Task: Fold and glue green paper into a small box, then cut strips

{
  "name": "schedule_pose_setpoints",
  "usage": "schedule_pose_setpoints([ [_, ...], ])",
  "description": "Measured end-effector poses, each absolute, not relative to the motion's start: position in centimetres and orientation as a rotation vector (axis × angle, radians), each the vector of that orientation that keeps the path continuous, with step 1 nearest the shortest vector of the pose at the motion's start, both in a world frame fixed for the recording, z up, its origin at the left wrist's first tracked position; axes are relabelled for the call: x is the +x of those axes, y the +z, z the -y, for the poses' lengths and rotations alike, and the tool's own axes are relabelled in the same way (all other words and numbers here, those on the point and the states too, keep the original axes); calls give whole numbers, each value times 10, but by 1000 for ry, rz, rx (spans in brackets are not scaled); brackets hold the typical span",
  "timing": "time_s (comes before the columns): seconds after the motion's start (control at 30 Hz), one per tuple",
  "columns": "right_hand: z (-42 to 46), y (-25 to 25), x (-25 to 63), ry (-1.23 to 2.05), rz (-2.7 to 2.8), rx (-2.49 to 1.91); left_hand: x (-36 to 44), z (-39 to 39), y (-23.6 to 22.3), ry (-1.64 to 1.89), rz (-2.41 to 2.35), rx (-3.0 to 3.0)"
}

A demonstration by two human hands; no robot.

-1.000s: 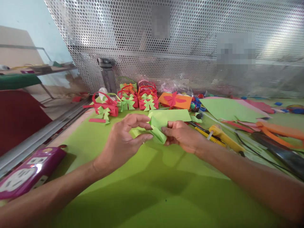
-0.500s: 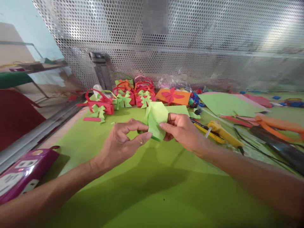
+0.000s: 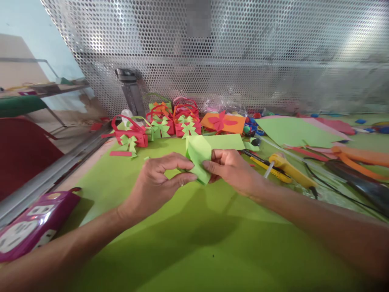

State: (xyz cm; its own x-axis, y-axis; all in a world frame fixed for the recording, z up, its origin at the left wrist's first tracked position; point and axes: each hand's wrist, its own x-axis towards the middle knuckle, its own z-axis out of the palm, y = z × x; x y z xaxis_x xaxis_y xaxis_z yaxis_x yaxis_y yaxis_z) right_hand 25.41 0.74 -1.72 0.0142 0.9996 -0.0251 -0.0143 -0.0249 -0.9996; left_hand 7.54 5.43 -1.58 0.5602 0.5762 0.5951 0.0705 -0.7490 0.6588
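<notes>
Green-topped table [image 3: 182,259]. Above it, right hand [image 3: 232,168] pinches folded green paper [image 3: 200,156]; left hand [image 3: 164,174], thumb and forefinger barely parted at paper's lower-left edge, grip unclear. Paper's broad face shows more than one second ago.

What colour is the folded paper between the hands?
The folded paper is light green, seen best in the head view.

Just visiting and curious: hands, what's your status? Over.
Right hand pinches folded green paper. Left hand at its left edge, contact unclear. Nothing visibly blocking; yellow glue gun lies off right.
</notes>
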Motion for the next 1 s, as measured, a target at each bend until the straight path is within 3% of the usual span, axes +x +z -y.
schedule_pose_setpoints([
  [1.0,-5,-17,250,1155,1283,-1156,78,-45,-7,1068,-752,2151],
])
